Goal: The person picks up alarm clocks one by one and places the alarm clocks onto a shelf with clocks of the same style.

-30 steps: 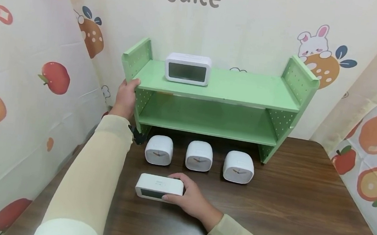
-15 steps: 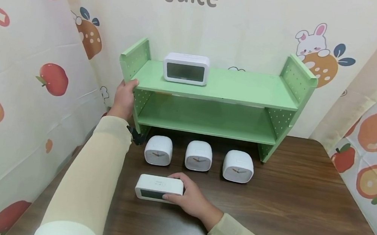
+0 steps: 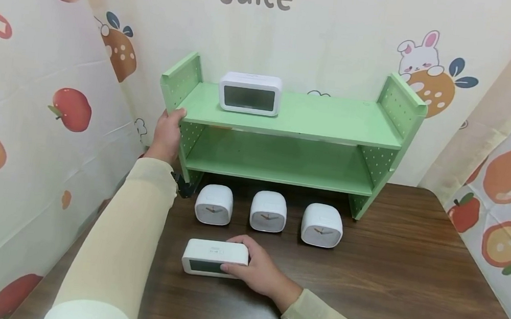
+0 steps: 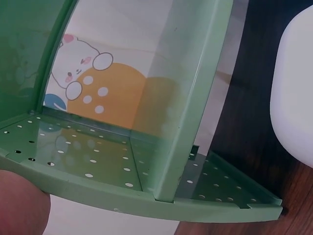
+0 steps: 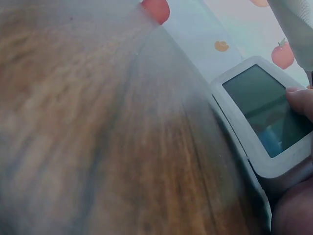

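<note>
My right hand (image 3: 264, 271) grips the right end of a white digital clock (image 3: 202, 249), thumb on its dark screen and fingers behind. The right wrist view shows the blank screen (image 5: 259, 107) close over the wood, with the thumb (image 5: 301, 100) on its edge. My left hand (image 3: 168, 133) holds the left side panel of a green two-tier shelf (image 3: 333, 118), thumb at the upper board's front corner. Part of that hand (image 4: 22, 203) shows beside the perforated panel (image 4: 98, 161) in the left wrist view. A second white digital clock (image 3: 250, 95) stands on the upper board, left of centre.
Three small white analog clocks stand in a row before the shelf: a left one (image 3: 214, 205), a middle one (image 3: 268, 211) and a right one (image 3: 322, 225). The brown wooden table (image 3: 387, 275) extends to the right. A fruit-print curtain (image 3: 340, 44) lines the back and sides.
The digital clock in my right hand has turned slightly and its left end has come a little nearer. My left hand keeps its hold on the shelf. The head view has shifted slightly.
</note>
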Action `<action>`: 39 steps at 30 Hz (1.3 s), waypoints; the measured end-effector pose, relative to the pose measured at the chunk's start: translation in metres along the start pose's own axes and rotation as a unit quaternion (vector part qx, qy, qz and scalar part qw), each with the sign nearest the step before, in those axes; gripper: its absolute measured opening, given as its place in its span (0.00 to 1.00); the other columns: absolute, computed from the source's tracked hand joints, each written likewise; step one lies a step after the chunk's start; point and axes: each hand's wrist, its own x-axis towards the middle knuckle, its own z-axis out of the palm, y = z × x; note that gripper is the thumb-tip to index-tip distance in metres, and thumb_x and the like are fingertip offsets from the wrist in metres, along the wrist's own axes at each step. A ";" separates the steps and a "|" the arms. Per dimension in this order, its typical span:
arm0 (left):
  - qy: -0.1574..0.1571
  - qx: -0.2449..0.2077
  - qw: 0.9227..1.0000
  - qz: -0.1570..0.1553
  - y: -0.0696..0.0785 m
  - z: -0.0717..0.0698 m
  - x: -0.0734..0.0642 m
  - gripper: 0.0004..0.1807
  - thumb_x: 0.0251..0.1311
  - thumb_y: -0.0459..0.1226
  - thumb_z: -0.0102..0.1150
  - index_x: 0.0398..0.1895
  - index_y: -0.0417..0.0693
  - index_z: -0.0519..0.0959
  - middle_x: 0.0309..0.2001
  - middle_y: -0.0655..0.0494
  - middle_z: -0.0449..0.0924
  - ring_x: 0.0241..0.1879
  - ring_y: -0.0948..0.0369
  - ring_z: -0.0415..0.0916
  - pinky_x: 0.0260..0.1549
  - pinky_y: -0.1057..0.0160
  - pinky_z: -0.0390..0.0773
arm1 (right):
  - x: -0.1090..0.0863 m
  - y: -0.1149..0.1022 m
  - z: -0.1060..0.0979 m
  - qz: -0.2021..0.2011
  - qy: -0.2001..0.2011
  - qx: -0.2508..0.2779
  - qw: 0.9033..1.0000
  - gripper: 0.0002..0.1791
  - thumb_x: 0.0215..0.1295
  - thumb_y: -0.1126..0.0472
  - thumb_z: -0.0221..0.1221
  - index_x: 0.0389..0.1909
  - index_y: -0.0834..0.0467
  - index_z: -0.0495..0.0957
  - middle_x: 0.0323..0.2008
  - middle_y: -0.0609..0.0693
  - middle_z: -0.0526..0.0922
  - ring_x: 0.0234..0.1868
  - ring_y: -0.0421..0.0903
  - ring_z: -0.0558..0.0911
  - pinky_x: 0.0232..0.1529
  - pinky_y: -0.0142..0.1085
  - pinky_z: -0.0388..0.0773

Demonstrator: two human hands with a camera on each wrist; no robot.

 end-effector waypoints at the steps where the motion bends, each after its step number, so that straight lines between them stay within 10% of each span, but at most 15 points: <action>1: 0.001 -0.002 1.000 0.001 0.000 0.000 0.000 0.32 0.78 0.56 0.42 0.81 0.62 0.57 0.71 0.52 0.65 0.70 0.51 0.62 0.69 0.46 0.62 | 0.000 -0.001 0.000 0.001 0.001 0.004 1.000 0.25 0.62 0.57 0.74 0.58 0.52 0.75 0.52 0.47 0.82 0.51 0.45 0.81 0.52 0.38 0.77; 39: 0.005 0.013 1.000 -0.012 -0.002 0.002 0.000 0.32 0.78 0.57 0.39 0.82 0.69 0.54 0.74 0.55 0.61 0.71 0.53 0.59 0.70 0.45 0.60 | -0.012 -0.051 -0.048 -0.065 -0.012 0.025 0.997 0.25 0.62 0.64 0.71 0.59 0.56 0.76 0.52 0.53 0.82 0.50 0.53 0.80 0.47 0.42 0.81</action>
